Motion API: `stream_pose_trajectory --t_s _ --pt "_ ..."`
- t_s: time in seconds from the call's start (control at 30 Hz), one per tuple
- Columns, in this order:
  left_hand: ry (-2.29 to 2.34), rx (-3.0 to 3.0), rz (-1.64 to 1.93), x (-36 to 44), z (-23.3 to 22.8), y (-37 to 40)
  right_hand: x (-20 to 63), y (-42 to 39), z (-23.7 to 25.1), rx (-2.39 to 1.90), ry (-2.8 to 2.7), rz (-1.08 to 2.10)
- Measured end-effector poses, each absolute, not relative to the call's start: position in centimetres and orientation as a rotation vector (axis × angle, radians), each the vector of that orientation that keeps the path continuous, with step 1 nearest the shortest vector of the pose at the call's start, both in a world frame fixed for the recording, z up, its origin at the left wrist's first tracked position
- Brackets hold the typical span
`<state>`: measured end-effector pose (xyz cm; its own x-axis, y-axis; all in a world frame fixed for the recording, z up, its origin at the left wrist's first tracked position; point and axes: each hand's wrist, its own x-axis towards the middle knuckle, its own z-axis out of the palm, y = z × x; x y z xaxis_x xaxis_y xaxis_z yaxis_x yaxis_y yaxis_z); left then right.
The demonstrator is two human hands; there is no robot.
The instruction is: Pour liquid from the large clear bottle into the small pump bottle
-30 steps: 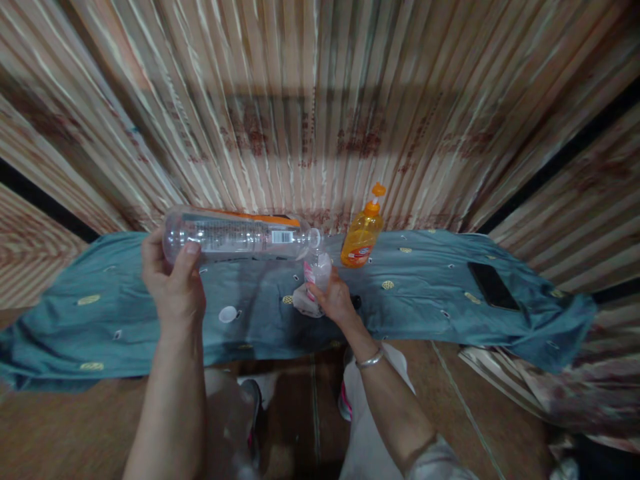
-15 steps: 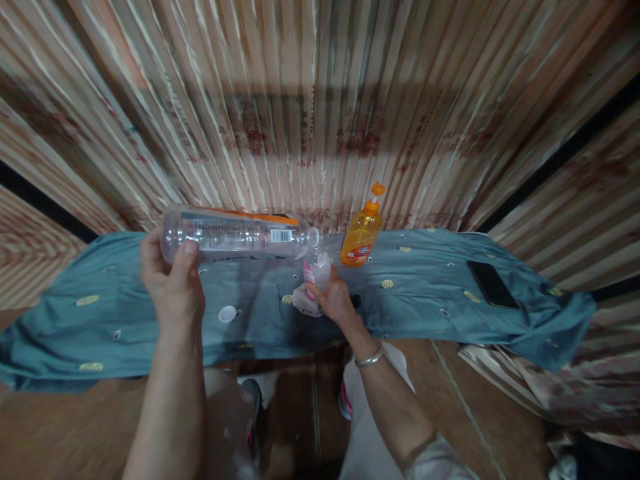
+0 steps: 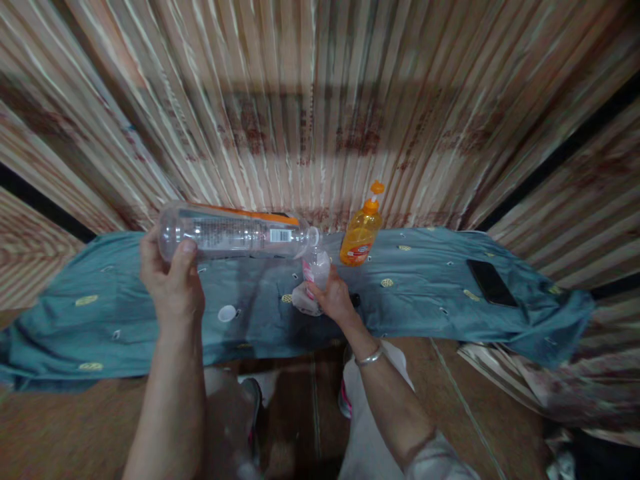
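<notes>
Large bottle tipped toward small bottle; pump bottle: orange liquid.

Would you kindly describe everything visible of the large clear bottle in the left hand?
The large clear bottle looks like plastic, its label bearing small print, a barcode and an orange stripe. It is nearly level over the teal cloth, gripped near its base by the left hand. Its neck, apparently uncapped, points right, close to the small bottle; whether they touch is unclear.

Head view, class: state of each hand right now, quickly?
Left hand: closed, holding the large clear bottle near its base.
Right hand: closed, holding the small pink-labelled bottle.
</notes>
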<state>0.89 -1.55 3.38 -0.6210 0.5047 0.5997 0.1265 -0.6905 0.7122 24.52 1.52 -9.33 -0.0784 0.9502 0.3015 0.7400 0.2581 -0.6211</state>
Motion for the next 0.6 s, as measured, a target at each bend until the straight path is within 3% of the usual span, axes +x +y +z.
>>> stream_pose_trajectory --t_s 0.6 --pt "1.039 1.161 2.374 1.20 3.64 -1.66 24.52 1.59 -9.65 -1.516 -1.866 0.373"
